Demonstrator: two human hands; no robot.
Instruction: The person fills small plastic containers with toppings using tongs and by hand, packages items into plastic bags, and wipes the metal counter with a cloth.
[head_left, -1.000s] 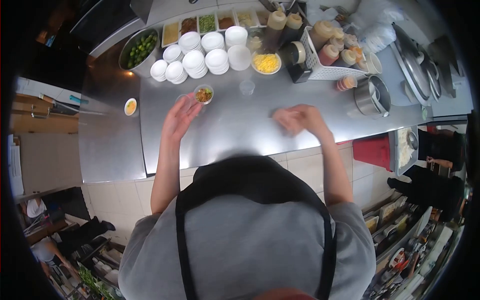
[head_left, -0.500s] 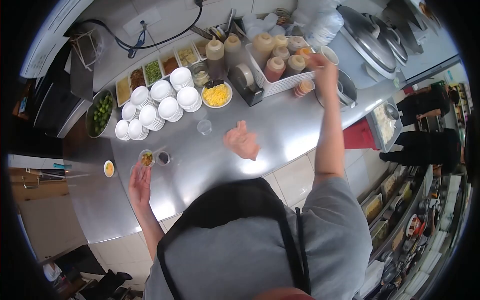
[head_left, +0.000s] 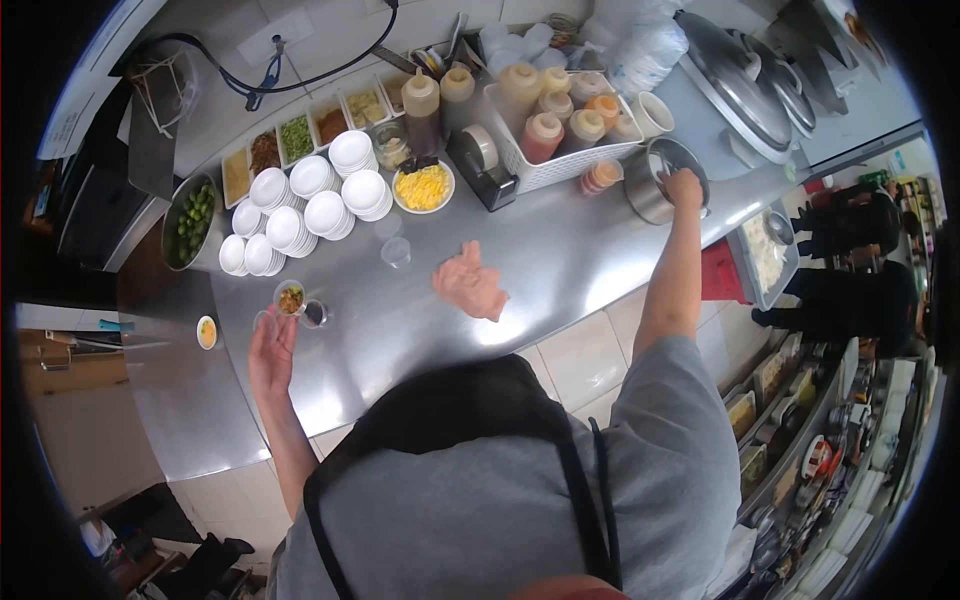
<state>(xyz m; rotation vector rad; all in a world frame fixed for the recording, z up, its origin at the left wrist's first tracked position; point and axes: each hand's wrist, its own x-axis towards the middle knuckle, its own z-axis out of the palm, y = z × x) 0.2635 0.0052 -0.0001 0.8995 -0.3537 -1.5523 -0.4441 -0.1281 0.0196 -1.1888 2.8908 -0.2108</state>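
Note:
My left hand is at the left of the steel counter, its fingertips against a small clear plastic cup of chopped brown and green food. A clear round lid shows by its thumb. Right beside it stands another clear cup with dark contents. On the far right, my right hand reaches over a steel pot, fingers closed round a metal-handled utensil that leans inside. Its lower end is hidden.
Stacks of white bowls, a bowl of yellow food and a basket of squeeze bottles line the back. A pink cloth, an empty clear cup and a yellow-filled cup lie nearer. Two people stand at right.
My right hand has moved down from beside the bottle basket and the white container to the pot, and grips the utensil. The left hand stays by the food cup; the view has shifted slightly.

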